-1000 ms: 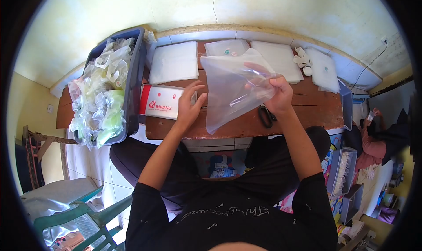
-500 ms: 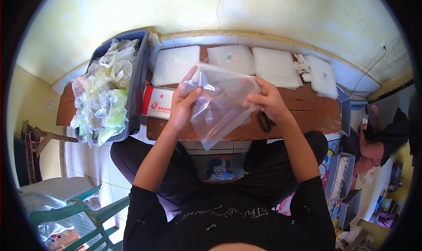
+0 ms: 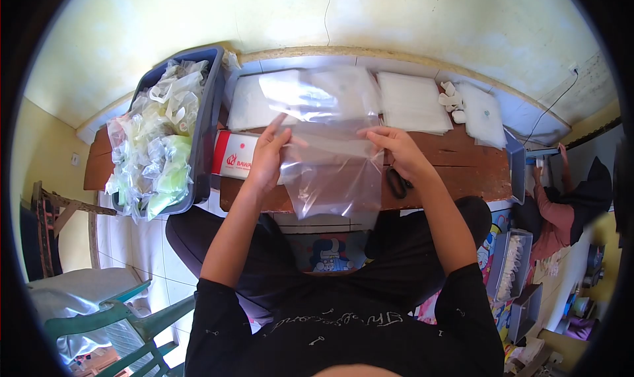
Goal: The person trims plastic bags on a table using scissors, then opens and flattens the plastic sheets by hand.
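Observation:
A clear plastic bag (image 3: 333, 185) is stretched upright and flat between my hands, above the low wooden table. My left hand (image 3: 269, 155) pinches its left edge, thumb in front and a fingertip showing through the film. On the opposite edge, my right hand (image 3: 399, 151) is closed with the thumb and forefinger on the plastic. Just below the right hand lies a black looped handle (image 3: 397, 183), perhaps of scissors. A red and white box (image 3: 231, 153) sits beside my left hand. Behind the bag is a flat stack of clear bags, seen partly through it.
Further stacks of clear bags (image 3: 413, 103) line the wall side of the wooden table (image 3: 456, 165). Small white rolls (image 3: 452, 98) lie between two stacks. A grey bin (image 3: 216, 89) heaped with plastic pieces stands at left, a green chair (image 3: 119, 317) below. Another person (image 3: 561, 212) sits at right.
The bag, tilted and folded before, is now spread out wider and squarer between my hands. Both hands keep their grip near the same places. The other person has shifted slightly.

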A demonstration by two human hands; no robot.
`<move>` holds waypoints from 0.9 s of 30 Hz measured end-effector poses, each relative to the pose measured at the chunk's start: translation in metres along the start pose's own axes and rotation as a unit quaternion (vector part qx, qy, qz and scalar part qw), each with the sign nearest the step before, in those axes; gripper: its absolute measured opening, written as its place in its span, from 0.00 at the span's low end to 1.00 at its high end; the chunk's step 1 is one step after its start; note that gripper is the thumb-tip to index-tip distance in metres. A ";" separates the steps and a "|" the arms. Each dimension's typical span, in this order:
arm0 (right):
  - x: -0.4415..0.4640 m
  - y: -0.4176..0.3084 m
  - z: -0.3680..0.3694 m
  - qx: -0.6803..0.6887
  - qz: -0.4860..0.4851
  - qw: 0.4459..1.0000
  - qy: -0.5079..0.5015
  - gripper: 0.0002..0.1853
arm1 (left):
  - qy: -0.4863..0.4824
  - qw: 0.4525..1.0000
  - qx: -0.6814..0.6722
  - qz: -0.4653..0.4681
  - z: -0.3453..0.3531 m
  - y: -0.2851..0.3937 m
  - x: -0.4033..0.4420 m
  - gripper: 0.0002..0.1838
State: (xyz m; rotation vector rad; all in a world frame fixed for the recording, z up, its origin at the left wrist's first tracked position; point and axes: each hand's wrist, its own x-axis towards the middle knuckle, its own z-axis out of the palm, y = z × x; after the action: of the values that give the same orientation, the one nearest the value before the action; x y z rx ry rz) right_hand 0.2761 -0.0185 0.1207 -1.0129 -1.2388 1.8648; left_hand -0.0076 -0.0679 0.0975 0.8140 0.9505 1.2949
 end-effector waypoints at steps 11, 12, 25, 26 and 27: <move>0.014 0.022 -0.010 0.077 -0.056 0.991 0.091 0.11 | -0.050 0.998 0.018 -0.017 -0.001 -0.002 -0.005 0.28; 0.017 0.026 -0.014 0.068 -0.055 0.992 0.089 0.10 | -0.038 0.997 0.038 -0.048 -0.002 -0.008 -0.005 0.28; 0.003 0.011 -0.005 -0.009 -0.163 0.981 0.102 0.17 | -0.022 0.981 0.129 0.143 0.010 -0.014 -0.009 0.32; -0.007 -0.001 0.002 -0.009 -0.162 0.981 0.102 0.17 | -0.044 0.973 0.134 0.182 0.011 -0.008 -0.016 0.31; -0.019 -0.011 0.009 -0.074 -0.249 0.962 0.083 0.20 | -0.043 0.973 0.134 0.181 0.006 -0.007 -0.016 0.31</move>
State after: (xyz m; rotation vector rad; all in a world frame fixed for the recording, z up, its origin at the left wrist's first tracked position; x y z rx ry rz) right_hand 0.2781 -0.0348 0.1375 -0.8173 -1.3917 1.2913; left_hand 0.0009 -0.0846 0.0953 1.2895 0.9468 1.4441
